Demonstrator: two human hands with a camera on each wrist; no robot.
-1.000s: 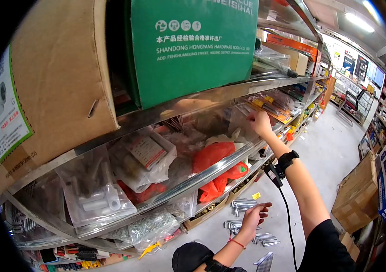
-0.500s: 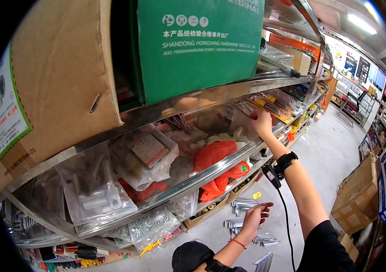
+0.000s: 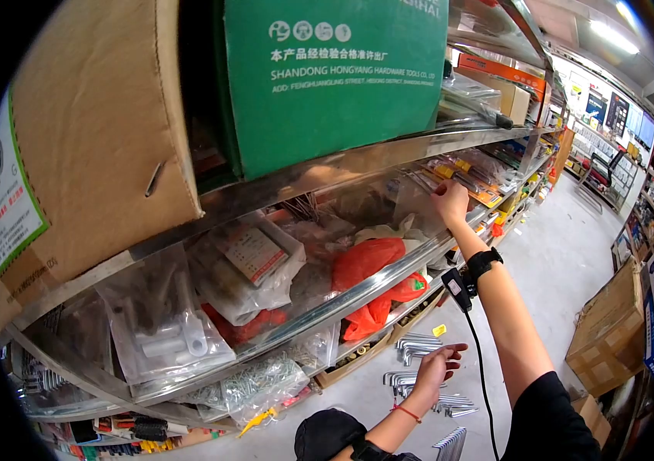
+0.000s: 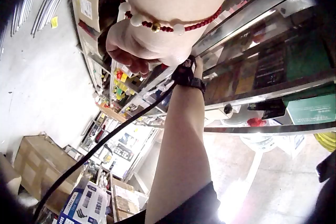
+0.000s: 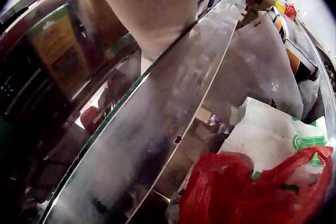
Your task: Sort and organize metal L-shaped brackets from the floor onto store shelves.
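Note:
My right hand (image 3: pixel 450 201) reaches into the middle shelf, its fingers bent beside orange-backed packaged tools (image 3: pixel 471 184) and a translucent plastic sheet (image 3: pixel 413 201). I cannot tell whether it pinches anything. In the right wrist view the shelf's metal edge (image 5: pixel 157 103) hides its fingertips. A red plastic bag (image 3: pixel 369 269) lies nearer on the same shelf. My left hand (image 3: pixel 436 367), with a red bracelet (image 4: pixel 173 28), hangs in front of the lower shelf, fingers loosely bent and holding nothing. Below it, bundles of L-shaped hex keys (image 3: pixel 419 347) lie on the floor.
A large green box (image 3: pixel 335 84) and a brown carton (image 3: pixel 96 138) fill the upper shelf at left. Clear bags of metal parts (image 3: pixel 173 338) lie on the middle shelf. Another carton (image 3: pixel 604 330) stands across the aisle. A black cable (image 3: pixel 484 384) trails from the right wrist.
The right hand has shifted slightly right along the shelf, toward the packaged tools. The left hand keeps its pose. The head view has moved a little.

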